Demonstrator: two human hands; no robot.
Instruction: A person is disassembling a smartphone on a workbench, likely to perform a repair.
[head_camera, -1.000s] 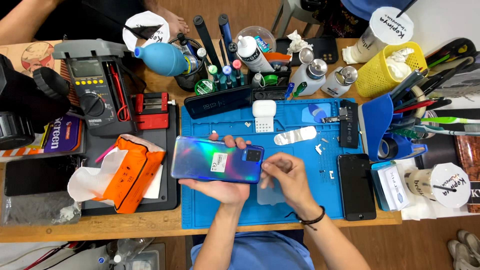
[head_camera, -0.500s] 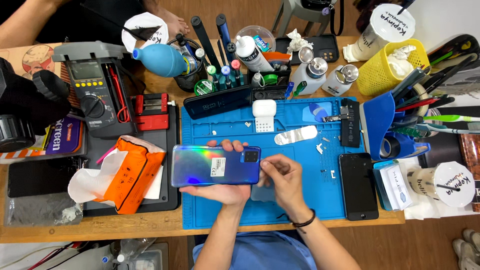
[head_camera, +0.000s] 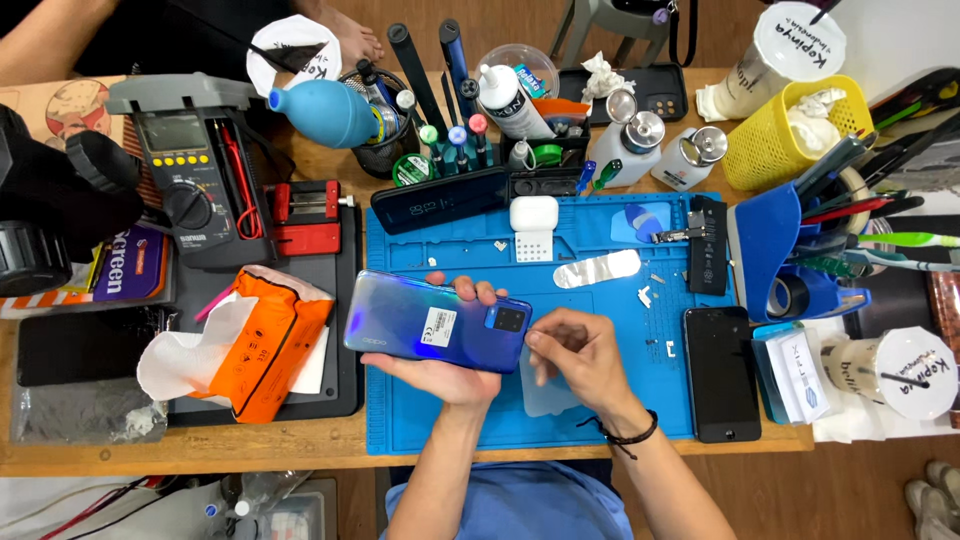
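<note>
Over a blue work mat (head_camera: 600, 410) on the cluttered bench, the left hand (head_camera: 445, 370) cradles an iridescent blue phone (head_camera: 435, 323) back-up — the right hand (head_camera: 580, 350) pinches at its camera corner, fingertips closed.

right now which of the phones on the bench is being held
The blue iridescent phone, back side up, cradled in the left hand. The black phone lies flat on the blue mat, and the dark one rests untouched.

White rectangular sticker (head_camera: 439, 327) on iridescent blue phone back at centre, orange tissue pack (head_camera: 268, 342) lower left, grey multimeter display (head_camera: 173, 132) upper left, dark phone screen (head_camera: 440, 199) above centre, black phone screen (head_camera: 721, 372) right, round white cup lids (head_camera: 799, 41) upper right and lower right.
</note>
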